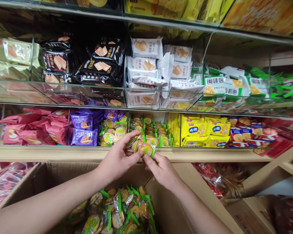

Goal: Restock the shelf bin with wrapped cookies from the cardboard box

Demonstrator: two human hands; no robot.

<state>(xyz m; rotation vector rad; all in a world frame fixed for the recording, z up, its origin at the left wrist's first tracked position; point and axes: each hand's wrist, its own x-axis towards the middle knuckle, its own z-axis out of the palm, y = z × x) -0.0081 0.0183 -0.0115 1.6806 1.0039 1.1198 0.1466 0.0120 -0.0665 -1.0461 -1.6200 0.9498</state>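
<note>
Clear packets of round biscuits with green ends [146, 149] are held between my two hands, in front of the lower shelf. My left hand [120, 156] has its thumb and fingers around their left side. From the right, my right hand [160, 167] pinches them, its thumb near the lower edge. Behind them, similar biscuit packets [161, 130] stand in a glass-fronted shelf section. Below my hands, an open cardboard box [168, 198] contains many more green-ended biscuit packets [119, 211].
Purple packets [84, 136] and red packets [36, 130] lie left on the lower shelf, yellow packets [194, 128] right. A wooden shelf edge [63, 154] runs above the box. Glass panels divide the sections. Another carton [249, 214] sits at lower right.
</note>
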